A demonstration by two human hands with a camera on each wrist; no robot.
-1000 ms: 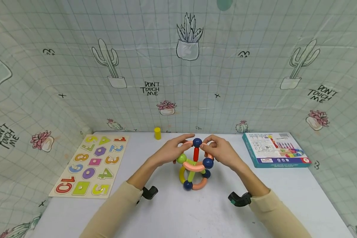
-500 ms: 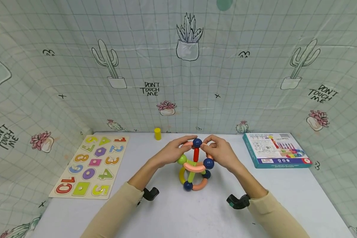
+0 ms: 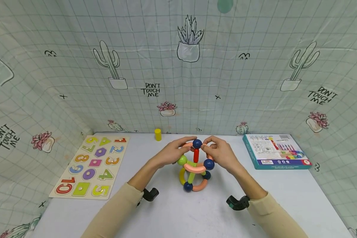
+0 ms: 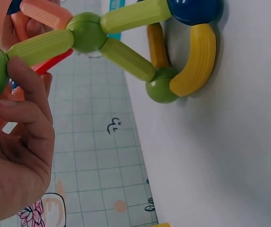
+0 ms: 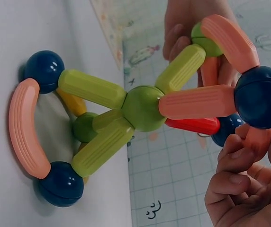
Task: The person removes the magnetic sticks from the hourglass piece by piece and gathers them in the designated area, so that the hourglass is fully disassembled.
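Observation:
A magnetic ball-and-stick model stands on the table between both hands. Its lower ring has blue balls [image 5: 62,183] and curved sticks; green sticks rise to a central green ball [image 5: 142,108]. Above that, a red stick [image 3: 196,156] carries the top blue ball [image 3: 197,143]. My left hand [image 3: 170,152] pinches a peach curved stick [image 3: 188,144] left of that top ball, with fingers beside a light green ball [image 3: 182,160]. On the other side, my right hand [image 3: 222,153] pinches another peach curved stick [image 5: 258,142], above the right blue ball [image 3: 209,164]. Fingers partly hide both sticks.
At the left lies a number-and-shape puzzle board [image 3: 90,167]. A yellow cylinder [image 3: 158,134] stands near the table's back edge. A flat teal toy box [image 3: 276,151] lies at the back right. Patterned cloth [image 3: 137,66] rises behind the white table [image 3: 196,215].
Both hands have edged slightly inward towards the top blue ball, still gripping the peach sticks. The model stands as before, and the head view has tilted a little.

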